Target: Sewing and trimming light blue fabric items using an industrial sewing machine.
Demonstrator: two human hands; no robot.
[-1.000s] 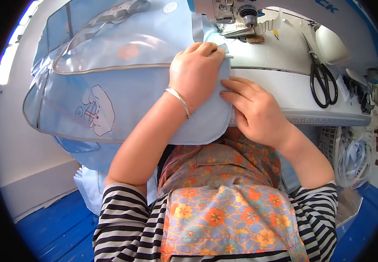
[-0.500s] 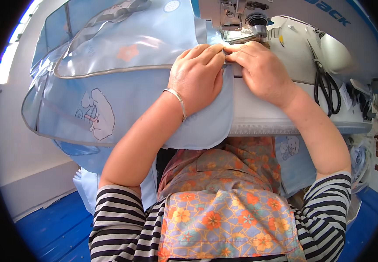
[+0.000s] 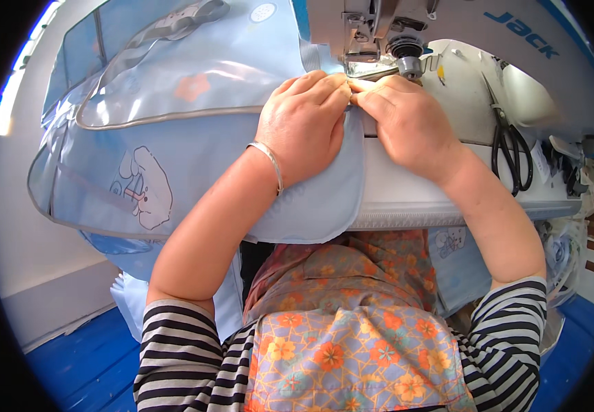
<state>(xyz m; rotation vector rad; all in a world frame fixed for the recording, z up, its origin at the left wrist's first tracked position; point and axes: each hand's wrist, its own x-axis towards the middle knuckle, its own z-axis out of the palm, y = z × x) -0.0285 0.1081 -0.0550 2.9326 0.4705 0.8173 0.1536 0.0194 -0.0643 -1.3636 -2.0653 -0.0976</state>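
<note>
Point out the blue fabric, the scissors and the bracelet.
Blue fabric (image 3: pixel 211 151), head view: bare part of the lower panel.
Scissors (image 3: pixel 498 118), head view: where blades meet handles.
Bracelet (image 3: pixel 271 158), head view: middle of the visible band.

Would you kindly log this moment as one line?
left hand: on light-blue material | right hand: at material's edge | black-handled scissors: right of both hands

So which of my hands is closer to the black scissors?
Right. The right hand is to the left of the black scissors; the left hand is farther left, on the blue fabric.
</note>
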